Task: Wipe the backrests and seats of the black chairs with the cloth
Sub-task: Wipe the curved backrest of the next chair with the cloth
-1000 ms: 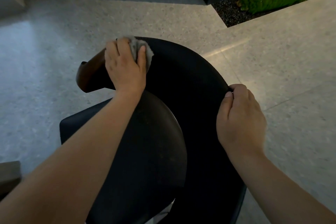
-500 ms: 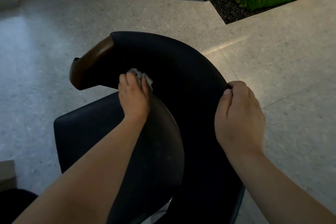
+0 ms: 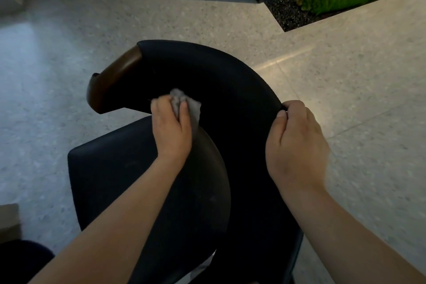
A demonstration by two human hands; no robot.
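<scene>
Curled left hand (image 3: 171,129), curled right hand (image 3: 297,145)

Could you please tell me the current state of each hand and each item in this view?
left hand, grips the cloth, pressing it against the backrest's inner face.
cloth, crumpled, bunched under the fingers.
right hand, grips the backrest's top edge.
backrest, upright, held at its rim.
seat, not touched by the cloth.

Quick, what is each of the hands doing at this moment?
Left hand: closed, holding the grey cloth against the backrest.
Right hand: closed, gripping the backrest's edge.
</scene>
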